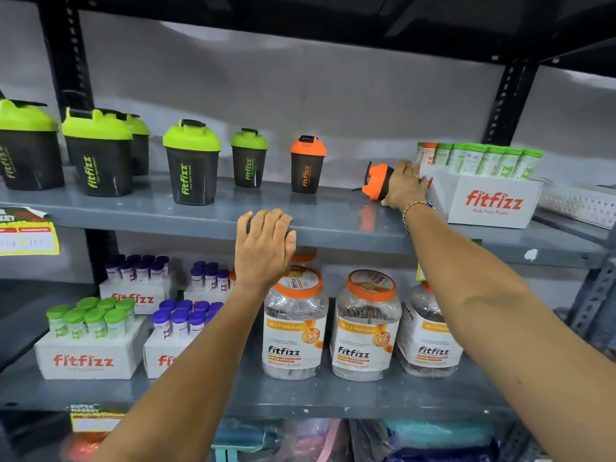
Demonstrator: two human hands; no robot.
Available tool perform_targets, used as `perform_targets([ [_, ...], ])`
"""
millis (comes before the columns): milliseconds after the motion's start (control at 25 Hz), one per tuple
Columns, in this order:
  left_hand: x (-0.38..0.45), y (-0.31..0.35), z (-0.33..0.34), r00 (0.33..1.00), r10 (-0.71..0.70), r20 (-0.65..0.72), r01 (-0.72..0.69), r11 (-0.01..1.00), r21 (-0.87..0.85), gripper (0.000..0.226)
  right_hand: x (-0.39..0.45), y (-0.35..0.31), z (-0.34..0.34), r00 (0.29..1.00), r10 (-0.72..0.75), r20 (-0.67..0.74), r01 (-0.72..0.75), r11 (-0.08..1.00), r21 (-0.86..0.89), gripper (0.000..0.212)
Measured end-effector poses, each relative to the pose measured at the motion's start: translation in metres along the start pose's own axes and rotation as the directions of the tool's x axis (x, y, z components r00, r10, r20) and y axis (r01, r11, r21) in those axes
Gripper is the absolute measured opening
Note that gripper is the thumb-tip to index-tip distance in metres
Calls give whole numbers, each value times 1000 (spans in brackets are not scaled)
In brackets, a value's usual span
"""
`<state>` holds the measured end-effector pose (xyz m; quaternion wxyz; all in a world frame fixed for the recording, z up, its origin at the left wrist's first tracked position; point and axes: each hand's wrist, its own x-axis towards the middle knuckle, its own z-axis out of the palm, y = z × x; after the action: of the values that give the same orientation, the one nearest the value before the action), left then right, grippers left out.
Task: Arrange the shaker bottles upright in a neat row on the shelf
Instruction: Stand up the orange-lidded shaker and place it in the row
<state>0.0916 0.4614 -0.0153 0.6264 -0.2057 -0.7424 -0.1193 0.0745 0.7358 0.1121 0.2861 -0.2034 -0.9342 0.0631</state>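
Several dark shaker bottles with green lids stand upright along the grey upper shelf, and one with an orange lid stands at the right end of the line. Another orange-lidded shaker lies on its side, lid pointing left, just left of a white box. My right hand grips this fallen bottle round its body, hiding most of it. My left hand rests on the shelf's front edge with its fingers curled over the lip.
A white Fitfizz box filled with green-capped tubes sits right behind my right hand. A white basket is at the far right. The lower shelf holds tube boxes and orange-lidded jars. Black shelf posts flank the bay.
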Motion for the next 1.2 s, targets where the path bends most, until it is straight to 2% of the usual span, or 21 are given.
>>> perform_targets([
  [200,0,1,-2,1000,-4,-6,4,1000,-1,34,6,0,1,997,23,-72,-22,1000,10,77],
  [320,0,1,-3,1000,-9,23,9,1000,-6,35,6,0,0,997,22,-69,-28,996,-83,75],
  [400,0,1,-3,999,-9,39,9,1000,-2,35,5,0,-1,998,4,-62,-9,996,-85,79],
  [600,2,2,-6,995,-8,98,8,1000,0,34,-5,-8,-2,996,-71,-55,69,997,-33,76],
  [720,4,1,-15,987,-11,162,11,1000,6,36,-21,-27,-11,995,-94,-37,99,980,172,77],
  [800,6,2,-20,975,3,221,-3,1000,2,37,-29,-42,-16,994,-110,-16,106,905,412,76],
  [960,13,-18,-37,938,137,319,-128,990,-51,37,-56,-79,-23,987,-123,100,2,637,771,58],
  [1080,15,-54,-54,918,92,385,-80,996,-45,39,-77,-108,-17,984,-111,138,-64,499,864,48],
  [1200,12,-84,-66,913,96,396,-94,995,-23,43,-90,-135,-7,979,-122,164,-96,431,897,54],
])
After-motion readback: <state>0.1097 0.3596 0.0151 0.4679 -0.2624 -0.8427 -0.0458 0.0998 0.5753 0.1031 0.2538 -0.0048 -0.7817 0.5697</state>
